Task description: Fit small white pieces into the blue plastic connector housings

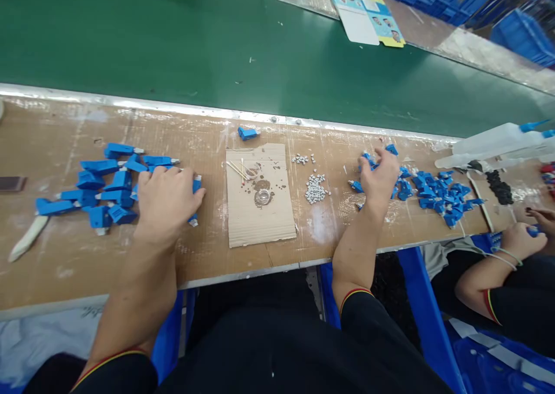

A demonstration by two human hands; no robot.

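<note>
My left hand [167, 202] is palm down on the left part of the bench, its fingers curled over blue plastic parts. Ends of these parts stick out beside its index finger and below its thumb. To its left lies a loose group of blue plastic parts [117, 180] with pale tips. My right hand [380, 173] bends its fingers and thumb round small blue parts [369, 160]; its palm hides some of them. One blue piece [391, 149] shows by its fingertips. Right of it spreads a heap of similar blue parts [446, 194].
Between my hands lies a cardboard sheet [260, 229] with cotton swabs [241, 170] and a small clear dish [262, 197]. Grey bits [315, 189] sit beside it. A green belt [173, 47] runs behind. White bottles [498, 140] and a co-worker's hands [522, 241] are at right.
</note>
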